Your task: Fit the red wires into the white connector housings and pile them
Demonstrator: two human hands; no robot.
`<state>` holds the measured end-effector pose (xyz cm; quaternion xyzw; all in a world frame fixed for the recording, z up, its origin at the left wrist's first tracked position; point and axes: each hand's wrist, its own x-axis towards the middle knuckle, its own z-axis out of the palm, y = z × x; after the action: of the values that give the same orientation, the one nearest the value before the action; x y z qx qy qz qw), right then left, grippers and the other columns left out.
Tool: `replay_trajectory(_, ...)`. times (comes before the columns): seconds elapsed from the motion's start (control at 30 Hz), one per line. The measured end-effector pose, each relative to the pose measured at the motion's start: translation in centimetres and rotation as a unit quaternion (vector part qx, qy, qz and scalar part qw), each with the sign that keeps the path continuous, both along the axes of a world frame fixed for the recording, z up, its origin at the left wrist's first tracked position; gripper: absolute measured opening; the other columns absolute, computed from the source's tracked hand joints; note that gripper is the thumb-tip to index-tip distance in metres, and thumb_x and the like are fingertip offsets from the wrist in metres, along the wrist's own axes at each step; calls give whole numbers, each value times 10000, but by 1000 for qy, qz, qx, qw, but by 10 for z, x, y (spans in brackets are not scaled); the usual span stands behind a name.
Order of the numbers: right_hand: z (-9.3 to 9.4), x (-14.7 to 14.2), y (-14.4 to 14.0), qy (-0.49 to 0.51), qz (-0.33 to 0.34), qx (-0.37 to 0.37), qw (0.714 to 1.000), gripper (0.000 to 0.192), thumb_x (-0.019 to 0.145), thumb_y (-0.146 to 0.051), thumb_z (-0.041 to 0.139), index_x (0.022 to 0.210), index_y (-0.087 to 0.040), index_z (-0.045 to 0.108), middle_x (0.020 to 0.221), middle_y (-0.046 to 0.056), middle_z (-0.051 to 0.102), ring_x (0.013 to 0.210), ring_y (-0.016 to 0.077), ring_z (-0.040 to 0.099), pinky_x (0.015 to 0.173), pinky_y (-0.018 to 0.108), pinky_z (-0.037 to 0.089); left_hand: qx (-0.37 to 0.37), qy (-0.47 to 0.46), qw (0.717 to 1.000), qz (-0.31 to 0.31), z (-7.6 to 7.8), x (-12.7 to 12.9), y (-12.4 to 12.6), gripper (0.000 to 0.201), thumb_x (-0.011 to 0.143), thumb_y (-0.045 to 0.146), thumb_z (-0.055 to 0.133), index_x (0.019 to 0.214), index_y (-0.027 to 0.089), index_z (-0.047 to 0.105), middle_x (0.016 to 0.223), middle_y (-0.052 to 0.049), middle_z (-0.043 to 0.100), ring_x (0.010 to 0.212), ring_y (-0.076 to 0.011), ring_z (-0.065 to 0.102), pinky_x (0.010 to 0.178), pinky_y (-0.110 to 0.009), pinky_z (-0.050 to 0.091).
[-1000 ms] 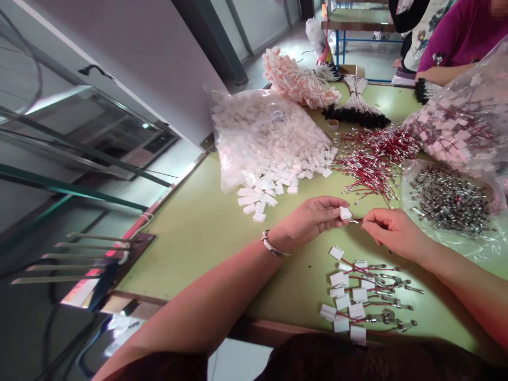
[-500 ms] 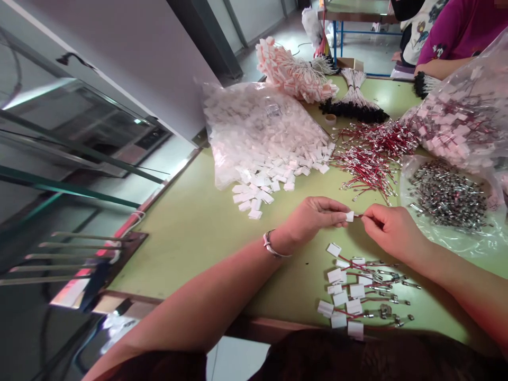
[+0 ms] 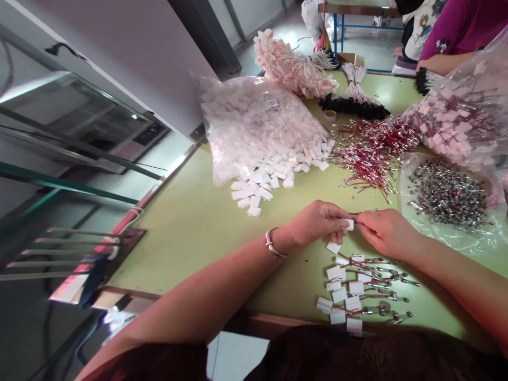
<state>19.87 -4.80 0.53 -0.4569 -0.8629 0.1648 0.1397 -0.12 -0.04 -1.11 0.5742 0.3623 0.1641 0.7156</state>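
Note:
Between the thumb and fingers of my left hand (image 3: pixel 322 222) is a small white plastic housing (image 3: pixel 350 225). My right hand (image 3: pixel 381 228), fingers pinched, meets it from the right and grips a short red wire, mostly hidden by the fingers; a thin end of it (image 3: pixel 369 211) shows above the knuckles. Just below both hands, several white housings (image 3: pixel 336 273) lie on the table with red wires and metal-ended glass parts (image 3: pixel 400 317) attached. Beyond my right hand is a heap of loose red wires (image 3: pixel 367 166) with metal terminals.
A clear bag of white housings (image 3: pixel 262 121) spills onto the green table (image 3: pixel 190 238). Another bag (image 3: pixel 444 193) holds small metal-and-glass parts. Behind are bundled white wires with black ends (image 3: pixel 355 106), a tape roll (image 3: pixel 330 115) and a filled bag (image 3: pixel 468 111). A person in a purple shirt (image 3: pixel 464 32) sits across.
My hands have come closer together and slightly lower. The white housing has turned and my right fingers now almost touch my left ones.

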Motion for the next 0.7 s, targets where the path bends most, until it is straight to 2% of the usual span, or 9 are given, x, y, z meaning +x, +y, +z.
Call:
replay_trajectory(0.1, 2, -1, -1, 16, 8, -21, 1000, 273, 900, -250, 364, 746, -177, 578, 594, 11, 545, 518, 120, 401, 526, 275, 270, 56, 36, 996, -62, 11, -3, 2, 245, 758, 357, 666, 862, 139, 706, 530, 20, 609, 415, -74, 525, 423, -186, 423)
replay_trajectory(0.17, 6, -2, -2, 27, 20, -40, 999, 257, 885, -248, 401, 714, -181, 582, 571, -1, 529, 496, 114, 385, 511, 275, 264, 143, 73, 982, -102, 24, -11, 7, 242, 739, 366, 684, 860, 159, 721, 604, 2, 642, 478, -82, 545, 465, -192, 425)
replay_trajectory(0.23, 10, -3, -4, 40, 45, -70, 996, 249, 872, -239, 439, 687, -183, 596, 559, -9, 529, 490, 107, 396, 510, 271, 279, 266, 147, 951, -62, 35, -24, 17, 256, 687, 385, 734, 825, 170, 730, 738, -34, 683, 620, -126, 596, 567, -223, 454)
replay_trajectory(0.3, 12, -4, -5, 57, 79, -98, 990, 246, 873, -257, 472, 693, -186, 625, 574, -6, 552, 513, 108, 437, 528, 268, 313, 364, 290, 881, 79, 41, -39, 30, 280, 733, 436, 686, 778, 161, 716, 773, -66, 683, 691, -181, 605, 626, -280, 454)
replay_trajectory(0.37, 11, -5, -3, 70, 75, -90, 991, 281, 896, -289, 467, 703, -192, 647, 604, 5, 575, 554, 117, 476, 559, 272, 347, 400, 414, 797, 182, 38, -51, 42, 271, 802, 402, 604, 834, 152, 702, 790, -90, 673, 741, -227, 606, 664, -323, 448)
replay_trajectory(0.4, 9, -5, 0, 68, 45, -65, 995, 298, 908, -300, 456, 713, -195, 655, 629, 13, 586, 578, 124, 492, 576, 278, 359, 414, 453, 765, 196, 34, -56, 48, 237, 820, 350, 574, 861, 149, 694, 818, -99, 669, 773, -241, 605, 685, -333, 446)
replay_trajectory(0.47, 4, -6, 7, 35, -50, -1, 998, 281, 915, -296, 457, 758, -197, 668, 725, 36, 618, 650, 145, 528, 605, 292, 373, 438, 504, 727, 159, 25, -60, 56, 203, 834, 246, 515, 865, 138, 685, 869, -124, 650, 811, -256, 602, 706, -342, 440)
replay_trajectory(0.57, -5, -10, 16, -63, -110, 34, 991, 174, 887, -297, 530, 855, -196, 668, 884, 66, 630, 747, 182, 561, 597, 301, 371, 454, 529, 711, 93, 18, -62, 61, 222, 835, 183, 463, 803, 133, 676, 854, -139, 625, 816, -264, 595, 708, -343, 435)
replay_trajectory(0.7, -13, -16, 19, -127, -114, 0, 985, 181, 909, -241, 488, 848, -180, 647, 887, 74, 618, 727, 184, 572, 580, 305, 365, 445, 498, 738, 94, 17, -62, 58, 170, 815, 222, 512, 790, 149, 665, 845, -124, 612, 838, -265, 584, 731, -337, 446)
